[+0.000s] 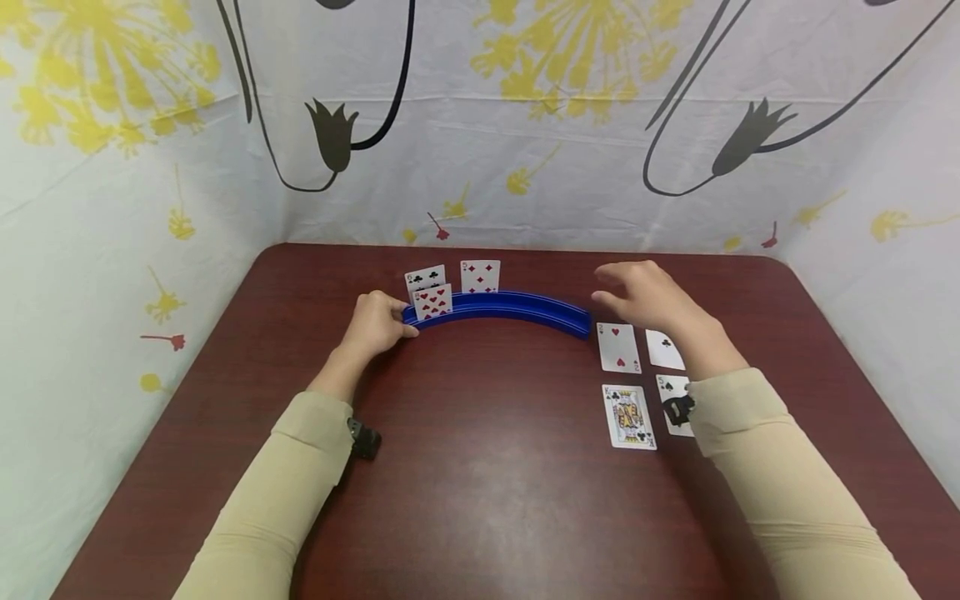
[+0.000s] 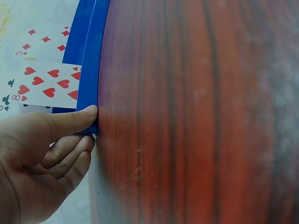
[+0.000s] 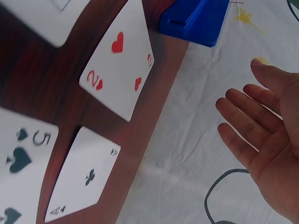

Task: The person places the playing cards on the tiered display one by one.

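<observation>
A curved blue card holder [image 1: 517, 305] lies across the back of the table. My left hand [image 1: 375, 323] grips its left end, the thumb on the front edge in the left wrist view. Close by that hand, the eight of hearts [image 2: 49, 86] stands in the front of the holder, partly covering a clubs card [image 1: 425, 277] behind it. Further along stands the five of diamonds [image 1: 480, 276]. My right hand [image 1: 648, 293] is held in the air past the holder's right end, fingers loosely extended and nothing in them. Below it lies the two of hearts [image 1: 618, 348].
Face up on the right of the table lie the king of clubs [image 1: 628, 417], the five of spades [image 3: 21, 161] and the ace of clubs [image 3: 84, 175]. The right forearm partly covers some of these in the head view. A patterned white cloth [image 1: 517, 192] hangs around the dark wooden table [image 1: 487, 467].
</observation>
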Tool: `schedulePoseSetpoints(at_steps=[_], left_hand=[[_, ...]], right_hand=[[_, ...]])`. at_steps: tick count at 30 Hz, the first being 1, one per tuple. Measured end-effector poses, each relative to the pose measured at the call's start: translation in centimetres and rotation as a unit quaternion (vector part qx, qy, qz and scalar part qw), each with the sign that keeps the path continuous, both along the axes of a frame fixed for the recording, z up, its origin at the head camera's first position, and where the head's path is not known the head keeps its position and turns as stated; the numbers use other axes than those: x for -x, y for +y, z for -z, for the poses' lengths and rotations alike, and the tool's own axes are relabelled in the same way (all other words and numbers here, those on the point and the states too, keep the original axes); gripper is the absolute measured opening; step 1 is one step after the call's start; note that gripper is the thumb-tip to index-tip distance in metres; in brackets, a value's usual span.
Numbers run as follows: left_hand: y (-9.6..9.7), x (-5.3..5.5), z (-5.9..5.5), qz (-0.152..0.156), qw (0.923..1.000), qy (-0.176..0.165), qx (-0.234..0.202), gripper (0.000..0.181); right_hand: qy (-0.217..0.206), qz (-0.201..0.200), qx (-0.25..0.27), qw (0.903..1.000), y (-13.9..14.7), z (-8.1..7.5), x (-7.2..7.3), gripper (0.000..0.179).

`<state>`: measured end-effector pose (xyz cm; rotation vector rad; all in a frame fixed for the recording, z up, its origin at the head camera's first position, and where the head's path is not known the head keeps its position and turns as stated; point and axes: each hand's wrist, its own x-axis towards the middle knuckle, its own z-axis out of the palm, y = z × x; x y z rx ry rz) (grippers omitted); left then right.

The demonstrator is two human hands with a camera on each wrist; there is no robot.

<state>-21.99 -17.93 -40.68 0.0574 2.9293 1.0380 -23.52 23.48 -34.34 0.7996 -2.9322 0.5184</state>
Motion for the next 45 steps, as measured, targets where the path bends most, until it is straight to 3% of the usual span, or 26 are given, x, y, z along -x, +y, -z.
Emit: schedulePoseSetpoints(at_steps=[31,45], left_hand=[[0.2,-0.3,-0.1,0.004,1.0000,-0.002,0.001,0.045],[0.1,-0.3,-0.2,0.025,0.9993,0.011,0.026,0.036]], right_hand=[[-0.048,0.046,0.002,0.9978,5.5,-0.2,-2.2,0.047],[-0.014,0.032,-0.013,0.9993,8.6,0.5,-3.2,0.043]])
